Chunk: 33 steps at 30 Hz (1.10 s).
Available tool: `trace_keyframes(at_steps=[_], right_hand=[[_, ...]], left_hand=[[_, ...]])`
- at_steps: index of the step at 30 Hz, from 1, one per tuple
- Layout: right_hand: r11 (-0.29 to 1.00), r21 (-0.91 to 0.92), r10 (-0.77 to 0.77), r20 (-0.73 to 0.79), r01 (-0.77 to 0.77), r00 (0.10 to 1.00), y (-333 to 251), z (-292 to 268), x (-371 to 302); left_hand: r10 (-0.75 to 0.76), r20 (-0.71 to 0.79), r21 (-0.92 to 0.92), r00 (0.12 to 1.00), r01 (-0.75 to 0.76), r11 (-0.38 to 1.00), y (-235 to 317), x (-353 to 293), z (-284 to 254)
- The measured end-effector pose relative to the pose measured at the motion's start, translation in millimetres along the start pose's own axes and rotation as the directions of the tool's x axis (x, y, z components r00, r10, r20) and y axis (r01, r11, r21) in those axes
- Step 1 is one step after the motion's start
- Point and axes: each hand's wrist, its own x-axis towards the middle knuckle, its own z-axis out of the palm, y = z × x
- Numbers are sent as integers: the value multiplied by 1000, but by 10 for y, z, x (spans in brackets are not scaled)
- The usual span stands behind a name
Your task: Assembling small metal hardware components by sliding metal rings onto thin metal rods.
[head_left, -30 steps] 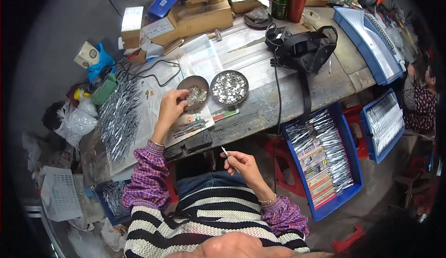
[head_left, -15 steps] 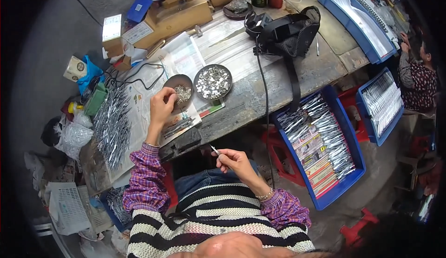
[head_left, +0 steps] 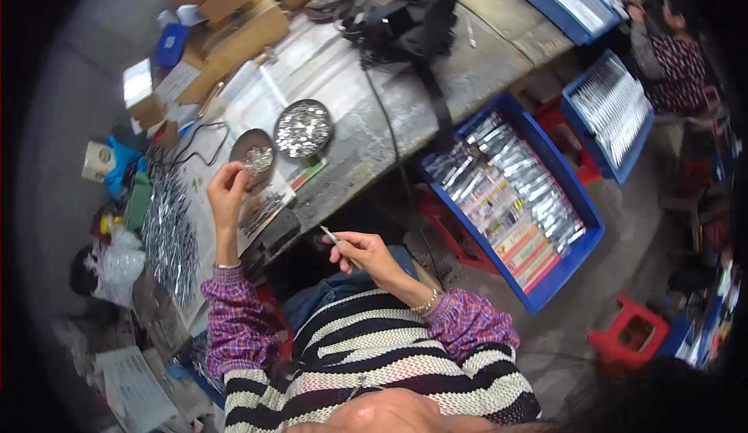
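My left hand (head_left: 228, 191) is closed in a pinch at the near edge of a small brown bowl (head_left: 241, 143) of tiny metal parts. Whatever its fingertips hold is too small to make out. In front of my lap, my right hand (head_left: 365, 255) grips a slim, pointed silver metal piece (head_left: 330, 236), its tip toward the table edge. A larger dark bowl (head_left: 306, 156) full of small shiny silver pieces stands beside the brown one. Left of my left forearm lies a heap of slender metal pieces (head_left: 170, 234) on newspaper.
A black bag (head_left: 409, 24) with a hanging strap lies on the worn table (head_left: 354, 160). Right of me, a blue tray (head_left: 576, 258) holds rows of metal pieces. Cardboard boxes (head_left: 234, 39) stand at the far left. Another person (head_left: 674, 67) sits at far right, near a red stool (head_left: 627, 332).
The view has swung, so the table and trays sit further left and higher. My left hand stays by the brown bowl; my right hand keeps hold of the metal piece, showing more of its length.
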Motion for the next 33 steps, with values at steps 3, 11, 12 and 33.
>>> trace_keyframes(at_steps=[3,11,12,33], right_hand=[[999,24,-29,28,29,999,-2,45,44],[999,29,-34,-11,34,999,-25,157,90],[999,31,-20,-10,21,1000,-27,188,92],[980,-200,-24,-48,14,999,93,514,301]], left_hand=[[-16,43,-78,999,20,997,82,-136,12],[-114,195,-267,974,164,950,304,-705,255],[-126,223,-273,967,186,944,332,-776,270],[-304,158,-548,939,340,764,177,-1132,189]])
